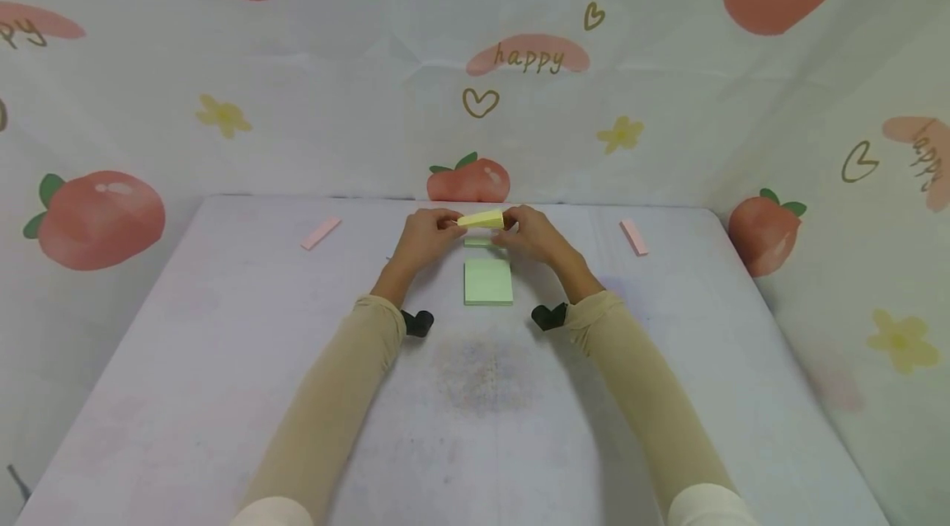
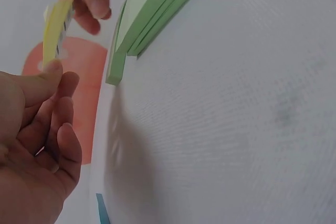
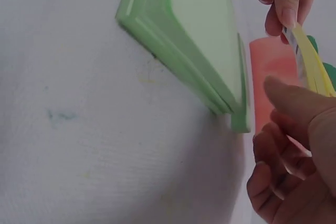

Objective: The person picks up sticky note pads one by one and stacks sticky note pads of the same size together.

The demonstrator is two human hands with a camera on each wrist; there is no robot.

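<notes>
Yellow strip [image 1: 481, 218] is held above the table [image 1: 185, 394], far centre.
Left hand [image 1: 426, 237] pinches the yellow strip's left end, thumb against fingers; right hand [image 1: 536, 233] is at its right end, thumb extended, but cannot tell whether it grips. Thin green strip [image 1: 478, 243] lies just below; square green pads [image 1: 488, 282] lie stacked nearer. Pink strips lie far left [image 1: 321, 232] and far right [image 1: 634, 237].
</notes>
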